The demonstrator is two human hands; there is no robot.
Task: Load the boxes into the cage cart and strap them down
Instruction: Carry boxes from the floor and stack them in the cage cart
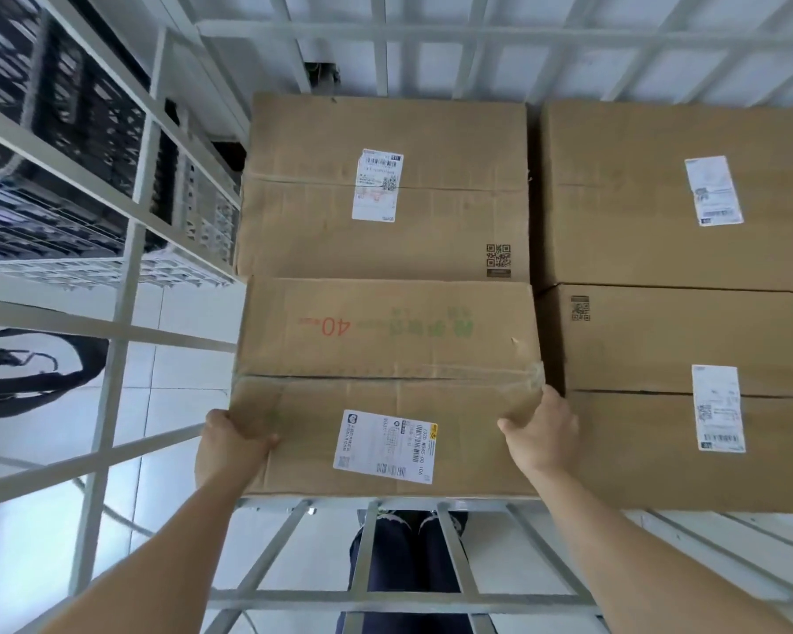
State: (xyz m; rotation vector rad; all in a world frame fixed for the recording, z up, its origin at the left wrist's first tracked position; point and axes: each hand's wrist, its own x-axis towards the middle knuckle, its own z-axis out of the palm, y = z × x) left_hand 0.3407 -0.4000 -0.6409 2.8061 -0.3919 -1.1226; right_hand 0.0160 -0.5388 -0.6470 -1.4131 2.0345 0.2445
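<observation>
Your two bare forearms reach forward over the near rail of the cage cart (413,601), a grid of pale grey painted metal bars. Your left grip (234,443) wraps the near-left corner of the near-left box (385,359), thumb on top, fingers curled down round its side and out of sight. Your right grip (541,430) clasps the box's right edge, thumb on the top face, fingers tucked into the narrow gap beside the near-right box (660,450). Both are closed firmly on the cardboard.

The held box lies inside the cart at front left, flush against the far-left box (385,199). A far-right box (637,199) completes a block of four. Whether its weight is fully down, you cannot tell.

The box is plain brown corrugated card, rectangular and matte. It has a clear tape seam (529,377), wrinkled at the right end, and a white shipping label (385,446).

It probably handles as bulky and fairly heavy, stiff at edges and corners and softer mid-panel. Dry card should not slip. Hold low at the corners, never by flaps or tape, and mind your right fingers in that gap.
</observation>
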